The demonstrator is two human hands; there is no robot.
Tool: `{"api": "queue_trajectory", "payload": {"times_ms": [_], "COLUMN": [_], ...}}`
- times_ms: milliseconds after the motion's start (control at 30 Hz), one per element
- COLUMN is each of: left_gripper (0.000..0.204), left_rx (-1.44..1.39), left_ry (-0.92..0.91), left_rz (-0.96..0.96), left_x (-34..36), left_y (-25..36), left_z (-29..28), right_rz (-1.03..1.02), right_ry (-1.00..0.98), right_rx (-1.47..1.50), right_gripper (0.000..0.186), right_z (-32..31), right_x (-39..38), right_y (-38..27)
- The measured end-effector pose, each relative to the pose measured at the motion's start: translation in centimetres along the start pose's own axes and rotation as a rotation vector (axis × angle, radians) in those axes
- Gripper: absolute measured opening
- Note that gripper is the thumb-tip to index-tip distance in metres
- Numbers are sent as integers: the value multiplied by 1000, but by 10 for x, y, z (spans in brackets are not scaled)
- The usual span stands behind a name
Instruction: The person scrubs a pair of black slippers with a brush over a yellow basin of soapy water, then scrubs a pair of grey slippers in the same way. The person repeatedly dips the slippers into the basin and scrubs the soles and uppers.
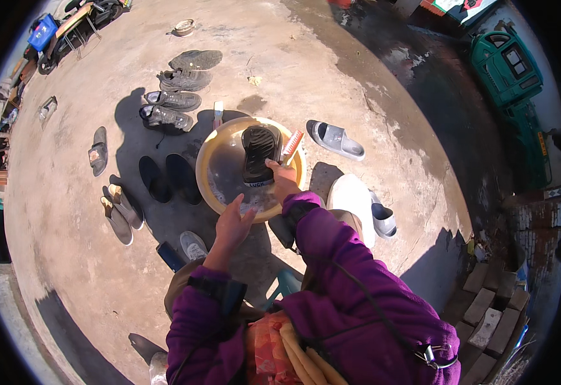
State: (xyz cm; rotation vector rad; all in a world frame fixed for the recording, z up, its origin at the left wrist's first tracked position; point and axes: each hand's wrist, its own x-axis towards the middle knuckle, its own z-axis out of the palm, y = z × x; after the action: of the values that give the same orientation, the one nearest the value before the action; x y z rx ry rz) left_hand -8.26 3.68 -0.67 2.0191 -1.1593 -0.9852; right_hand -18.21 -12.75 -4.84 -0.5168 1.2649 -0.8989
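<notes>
A yellow-rimmed round basin (201, 168) with cloudy water stands before me. Above the water is a black slide sandal (259, 151), its ridged face up. My right hand (284, 181) is closed on the sandal's near right edge, thumb against it. Beside that hand, a brush (292, 146) with red and white bristles slants over the basin's right side; its handle runs down to my fingers, and I cannot tell if they hold it too. At the basin's near edge, my left hand (232, 224) is open and empty, its fingers apart.
Several dark shoes (181, 80) line up beyond the basin. More pairs lie left, including brown slip-ons (123, 206). A grey slide (335, 139) lies right of the basin. A second brush (218, 114) touches the far rim. Bricks (485, 324) are stacked at the lower right.
</notes>
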Motion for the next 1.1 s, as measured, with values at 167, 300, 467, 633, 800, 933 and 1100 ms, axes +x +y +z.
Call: {"api": "queue_trajectory", "payload": {"times_ms": [167, 300, 467, 633, 800, 933, 1100], "left_gripper": [71, 50, 34, 22, 19, 23, 27], "left_rx": [-734, -1051, -1326, -1372, -1626, -1592, -1431], "left_ry": [18, 104, 252, 449, 620, 844, 1176], "left_rz": [-358, -476, -346, -349, -287, -213, -316], "left_x": [13, 22, 21, 3, -37, -100, -227], "left_y": [3, 13, 10, 12, 6, -57, -199], "left_z": [3, -10, -17, -41, -121, -187, -236], "right_rz": [130, 169, 208, 74, 19, 14, 16], "right_ry": [-53, -341, -595, -511, -496, -446, -454], "right_rx": [33, 61, 59, -290, -385, -431, -443], "right_gripper": [34, 36, 32, 35, 39, 33, 30], "right_z": [3, 14, 32, 34, 26, 19, 15], "right_x": [4, -13, -55, -88, -104, -105, -107], "right_y": [10, 12, 8, -3, -9, -2, 6]}}
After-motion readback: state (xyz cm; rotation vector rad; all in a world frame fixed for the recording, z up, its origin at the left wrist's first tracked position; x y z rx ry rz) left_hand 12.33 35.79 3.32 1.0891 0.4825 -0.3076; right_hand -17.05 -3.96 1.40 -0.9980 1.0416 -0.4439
